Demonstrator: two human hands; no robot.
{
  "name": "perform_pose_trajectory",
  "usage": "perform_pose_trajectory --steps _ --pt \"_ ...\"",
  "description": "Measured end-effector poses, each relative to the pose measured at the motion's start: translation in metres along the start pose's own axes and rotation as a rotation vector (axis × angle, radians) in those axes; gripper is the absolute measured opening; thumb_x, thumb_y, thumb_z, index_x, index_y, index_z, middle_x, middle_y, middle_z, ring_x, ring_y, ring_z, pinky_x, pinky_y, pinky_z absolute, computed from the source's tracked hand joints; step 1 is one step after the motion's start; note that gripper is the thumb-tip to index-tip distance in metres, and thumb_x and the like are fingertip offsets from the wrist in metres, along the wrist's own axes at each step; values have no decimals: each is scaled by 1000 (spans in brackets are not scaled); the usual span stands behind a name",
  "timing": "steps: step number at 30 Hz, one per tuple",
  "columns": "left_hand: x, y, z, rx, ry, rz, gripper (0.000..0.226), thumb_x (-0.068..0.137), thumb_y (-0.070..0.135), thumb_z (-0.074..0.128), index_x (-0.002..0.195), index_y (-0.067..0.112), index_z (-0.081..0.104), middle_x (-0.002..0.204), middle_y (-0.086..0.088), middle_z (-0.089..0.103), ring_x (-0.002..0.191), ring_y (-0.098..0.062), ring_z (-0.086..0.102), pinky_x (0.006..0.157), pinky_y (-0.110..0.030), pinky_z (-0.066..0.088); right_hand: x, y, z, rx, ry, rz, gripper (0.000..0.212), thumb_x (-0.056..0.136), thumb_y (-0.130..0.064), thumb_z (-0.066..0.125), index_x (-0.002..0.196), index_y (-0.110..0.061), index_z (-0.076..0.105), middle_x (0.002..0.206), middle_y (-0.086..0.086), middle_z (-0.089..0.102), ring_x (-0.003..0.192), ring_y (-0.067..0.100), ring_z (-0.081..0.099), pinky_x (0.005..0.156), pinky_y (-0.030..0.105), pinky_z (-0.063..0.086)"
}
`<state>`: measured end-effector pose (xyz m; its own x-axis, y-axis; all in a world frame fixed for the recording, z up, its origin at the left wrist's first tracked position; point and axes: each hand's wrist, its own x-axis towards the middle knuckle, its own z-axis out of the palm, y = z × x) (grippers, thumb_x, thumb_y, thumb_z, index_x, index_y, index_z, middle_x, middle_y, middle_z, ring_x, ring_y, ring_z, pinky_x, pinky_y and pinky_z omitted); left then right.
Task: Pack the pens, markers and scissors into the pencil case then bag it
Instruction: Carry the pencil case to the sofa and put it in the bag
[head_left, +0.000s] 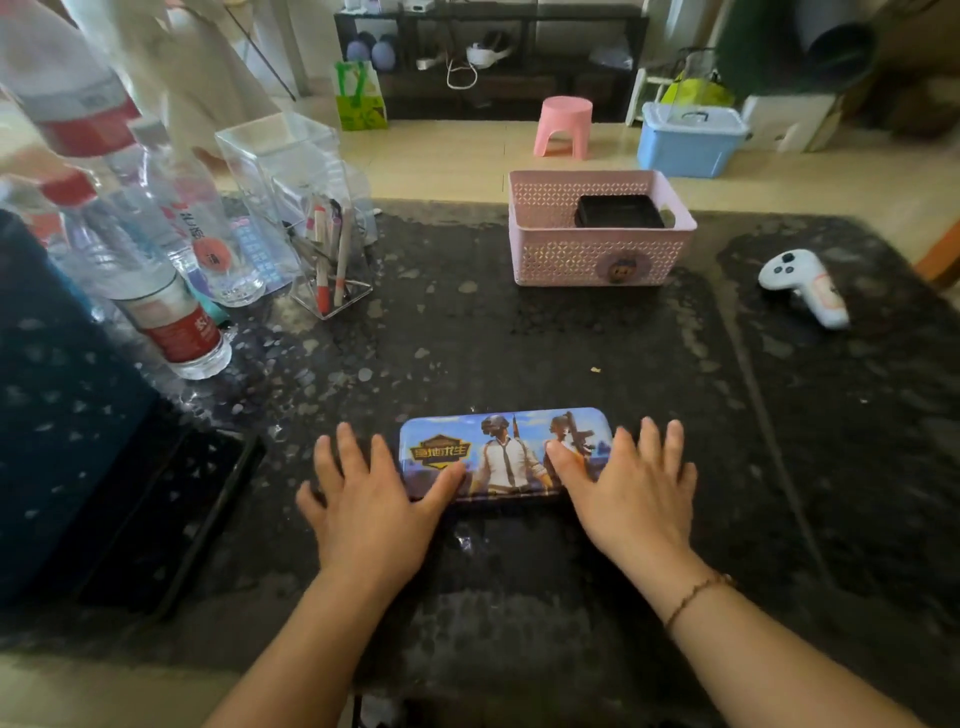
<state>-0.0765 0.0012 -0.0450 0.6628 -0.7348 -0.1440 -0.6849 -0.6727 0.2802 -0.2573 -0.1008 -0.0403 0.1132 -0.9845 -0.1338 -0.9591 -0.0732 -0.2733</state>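
A closed pencil case (511, 441) with a printed game picture lies flat on the dark stone table, near the front middle. My left hand (371, 499) lies flat at its left end with spread fingers, the thumb resting on the lid. At the right end my right hand (631, 491) mirrors it, thumb on the lid. Pens and markers (330, 254) stand in a clear holder (332, 270) at the back left; what may be scissors handles show among them, though I cannot tell for sure.
Several plastic water bottles (171, 312) stand at the left beside a dark blue box (57, 415). A pink basket (597, 249) holding a black tray sits at the back centre. A white controller (802, 286) lies at the right. Stools and bins stand on the floor beyond.
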Motion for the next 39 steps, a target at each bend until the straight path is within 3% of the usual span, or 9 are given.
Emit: perform_pose_trajectory --steps 5,8,10,13,20,26,29,33,39 --pt "-20 -2 8 -149 53 79 75 81 72 24 130 19 43 158 0 18 146 -21 -4 116 -46 6 -11 3 8 314 118 -30 72 83 -63 50 128 -7 50 150 10 37 146 27 6 117 45 14" --pt "-11 13 5 -476 50 80 48 89 46 51 129 21 40 143 5 43 142 -17 23 114 -35 24 0 -3 -2 752 93 28 52 80 -50 65 116 -16 50 124 7 57 124 21 50 93 32 50" --pt "6 33 -15 -856 -20 -21 34 88 30 62 117 21 46 117 4 64 111 -9 60 88 -27 52 22 -7 -25 1010 14 109 39 79 -39 71 107 -24 48 102 -2 63 84 8 66 61 21 55" --pt "44 68 -64 -1292 -313 -156 30 84 9 66 113 4 57 101 -15 73 83 -26 72 55 -26 54 63 -6 -69 1306 -89 172 29 85 -32 68 110 -28 54 98 0 70 74 15 73 65 43 60" --pt "56 192 -193 -1243 -644 -76 39 73 8 68 111 -2 62 103 -20 72 80 -27 71 61 -31 58 93 28 -223 1358 -15 166 16 85 -32 67 100 -38 65 102 1 74 89 18 72 80 41 57" --pt "-1 332 -320 -1077 -865 114 42 83 8 69 122 2 56 114 -17 69 102 -34 67 74 -37 57 59 96 -413 1497 93 317 89 41 -71 80 119 -38 54 98 -6 74 87 21 72 62 40 56" --pt "-29 396 -358 -1051 -957 210 41 82 9 69 122 5 56 115 -16 69 103 -33 67 76 -41 58 42 136 -481 1640 87 359 83 41 -56 90 116 -34 60 104 3 73 93 27 69 70 48 56" --pt "-74 490 -390 -986 -1102 374 42 83 8 70 122 4 56 116 -18 68 104 -37 66 87 -54 53 -2 197 -567 1731 236 383 71 53 -22 86 119 -23 60 102 9 74 81 22 71 60 33 52" --pt "-152 609 -393 -801 -1346 718 30 84 9 64 114 4 60 105 -15 73 81 -25 72 53 -26 56 -94 267 -634 1656 668 492 102 30 -45 95 122 -25 56 92 4 74 71 18 69 44 28 48"
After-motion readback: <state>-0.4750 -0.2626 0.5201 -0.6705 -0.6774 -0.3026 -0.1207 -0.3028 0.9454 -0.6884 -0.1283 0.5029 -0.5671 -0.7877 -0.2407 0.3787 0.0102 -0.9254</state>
